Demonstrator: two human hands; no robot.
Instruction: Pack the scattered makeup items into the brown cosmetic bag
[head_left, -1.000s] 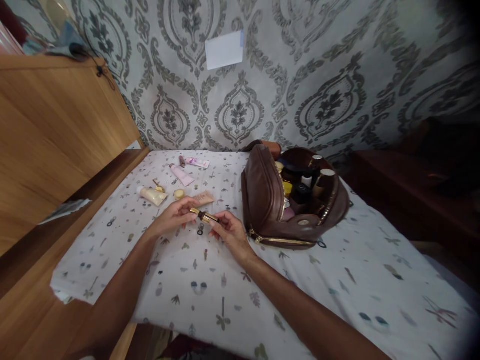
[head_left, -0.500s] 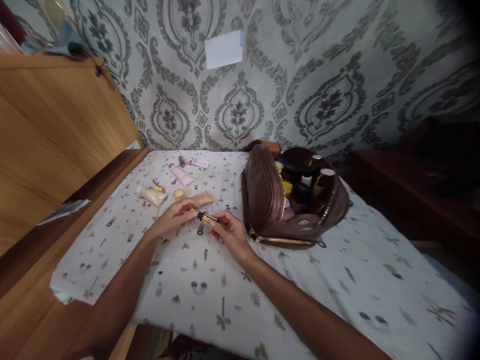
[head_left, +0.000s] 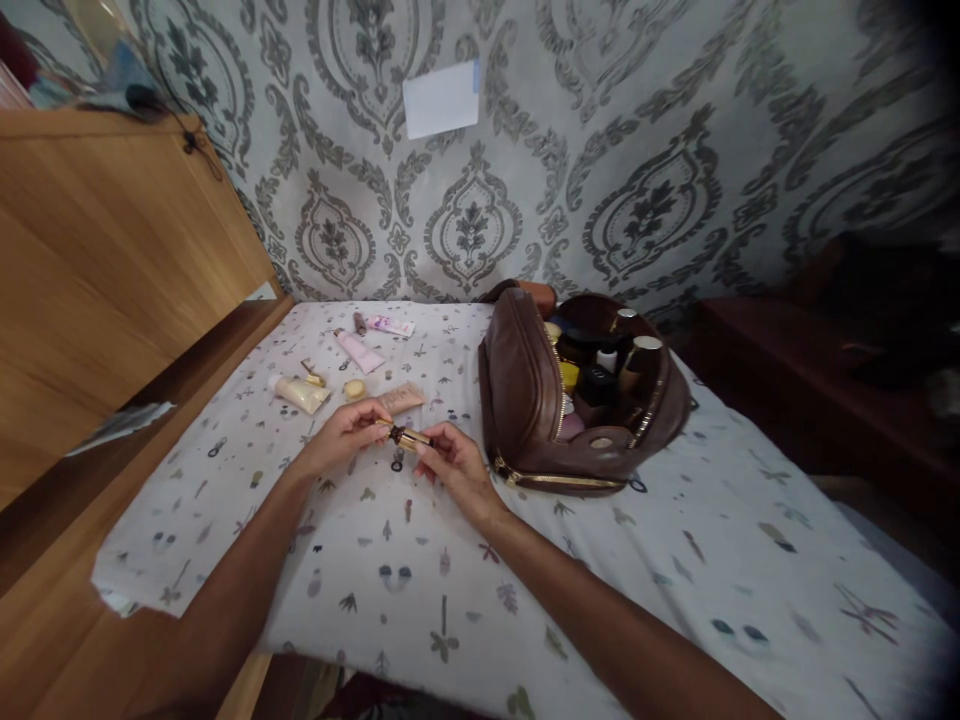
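Note:
A small gold-and-brown cosmetic tube (head_left: 409, 438) lies between my two hands, just above the patterned cloth. My left hand (head_left: 351, 436) pinches its gold left end with thumb and fingertips. Closed around the right end is my right hand (head_left: 456, 462), thumb on the near side. Behind my left hand lies a peach tube (head_left: 403, 398), partly covered by the fingers. A small round cream-coloured item (head_left: 354, 388) sits close by. Further left are a cream squeeze tube (head_left: 300, 393) and a small gold piece (head_left: 313, 376).
An open brown leather cosmetic bag (head_left: 517, 390), filled with several bottles and jars, stands right of my hands. Pink tubes (head_left: 358, 352) lie toward the back of the white printed cloth (head_left: 405, 600). A wooden panel (head_left: 112, 260) rises at left, and a patterned wall (head_left: 472, 220) closes off the back.
The view has shifted slightly, so everything sits a little further left. Both hands keep their hold on the tube; its brown part near the left fingers shows slightly more.

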